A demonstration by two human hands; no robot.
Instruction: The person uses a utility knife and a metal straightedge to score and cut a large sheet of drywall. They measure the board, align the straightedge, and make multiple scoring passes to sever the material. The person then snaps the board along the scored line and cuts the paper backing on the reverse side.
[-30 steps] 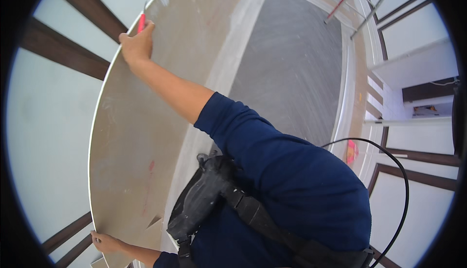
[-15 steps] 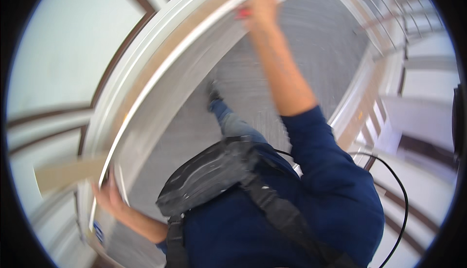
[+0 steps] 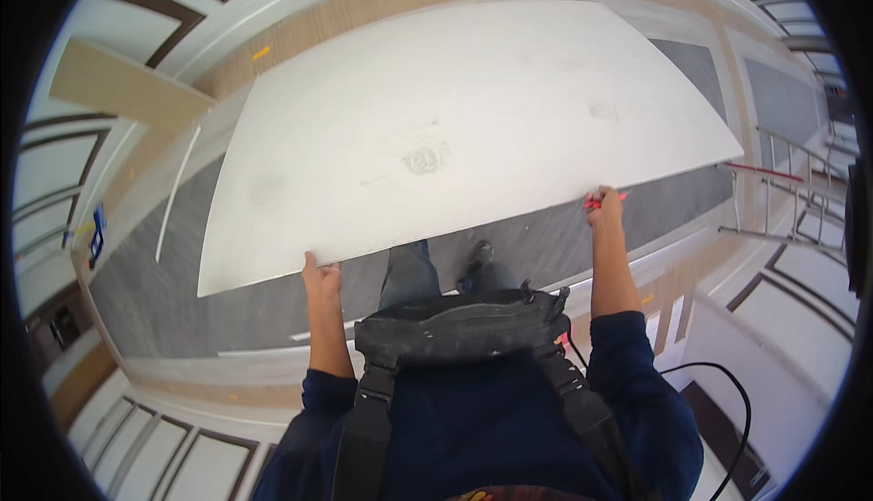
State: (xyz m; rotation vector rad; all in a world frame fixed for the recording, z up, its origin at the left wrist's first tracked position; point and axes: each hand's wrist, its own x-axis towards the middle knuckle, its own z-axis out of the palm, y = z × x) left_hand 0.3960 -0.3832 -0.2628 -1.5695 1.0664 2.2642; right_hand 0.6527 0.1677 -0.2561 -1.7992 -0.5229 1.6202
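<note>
Board: a large white board is held flat and level in front of the chest, above the grey floor.
Left hand: closed on the near edge.
Right hand: closed on the same edge, red pencil pinched against it.
Handling: the board is best kept level, grips well apart, weight shared evenly.

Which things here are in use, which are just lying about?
In use: large white rectangular board; left hand and right hand gripping its near edge; red pencil in right hand.
Lying about: beige plank; metal scaffold frame; black cable.
</note>
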